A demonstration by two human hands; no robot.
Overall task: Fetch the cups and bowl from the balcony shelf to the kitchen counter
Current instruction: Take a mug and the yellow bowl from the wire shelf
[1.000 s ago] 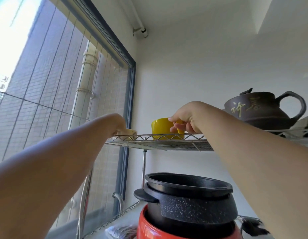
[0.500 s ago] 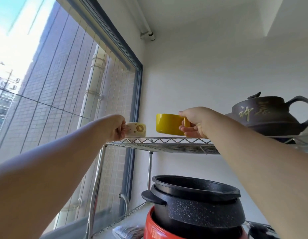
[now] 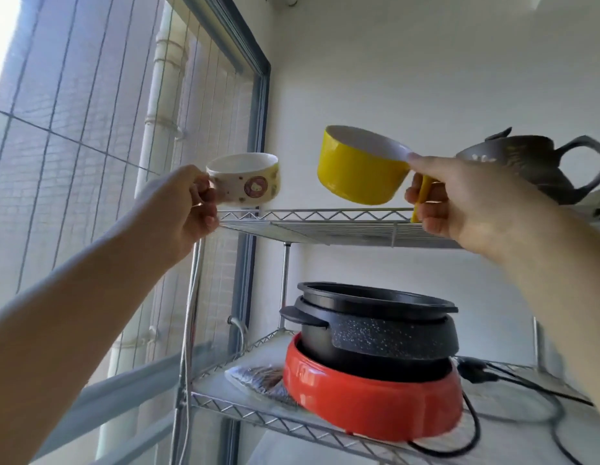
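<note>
My left hand [image 3: 191, 206] grips the handle of a small cream cup with a round sticker pattern [image 3: 248, 181], held just above the left end of the upper wire shelf [image 3: 325, 226]. A larger yellow cup with a white inside [image 3: 359, 166] hangs by its yellow handle from my right hand [image 3: 459, 203], tilted and clear of the shelf. Both cups are in the air and apart from each other. No bowl shows in this view.
A dark clay teapot [image 3: 540, 162] sits at the shelf's right end, behind my right hand. On the lower shelf stands a black pot [image 3: 375, 327] on a red cooker base [image 3: 372, 401], with black cables at right. A barred window [image 3: 90, 129] fills the left.
Both cups have come up off the upper shelf and toward me. The view has tilted down, showing more of the lower shelf.
</note>
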